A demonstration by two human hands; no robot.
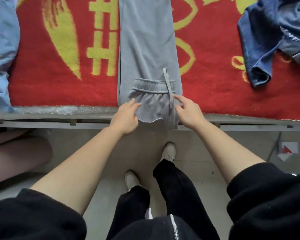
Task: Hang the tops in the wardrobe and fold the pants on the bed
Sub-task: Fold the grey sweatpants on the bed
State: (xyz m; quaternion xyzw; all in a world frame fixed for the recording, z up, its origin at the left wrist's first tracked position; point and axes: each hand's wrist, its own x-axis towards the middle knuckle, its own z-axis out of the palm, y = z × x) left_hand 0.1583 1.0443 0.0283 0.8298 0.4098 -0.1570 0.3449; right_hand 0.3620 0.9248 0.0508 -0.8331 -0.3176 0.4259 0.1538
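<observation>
A pair of grey pants [145, 49] lies lengthwise on the bed, stretched from the near edge away to the far side over a red blanket [59, 92] with a yellow pattern. The legs lie together in one narrow strip, and the near end hangs slightly over the bed frame [59, 118]. The elastic waistband [152, 84] runs across the strip a little back from that near end, and a flat grey drawstring [168, 87] trails over it on the right. Both hands reach in at the near end. The left hand [126, 116] is at the left edge of the fabric with its fingers loosely extended over the cloth, gripping nothing. The right hand [189, 112] is at the right edge, just beside the drawstring, with forefinger and thumb stretched forward and apart and nothing caught between them; whether its fingertips touch the cloth cannot be told. A light blue garment [0, 49] lies crumpled on the left end of the blanket, and a blue denim garment [267, 32] lies bunched at the far right, well apart from the pants. The person stands on a pale floor [111, 153] close to the bed, in black sleeves, black trousers and pale shoes [169, 151].
</observation>
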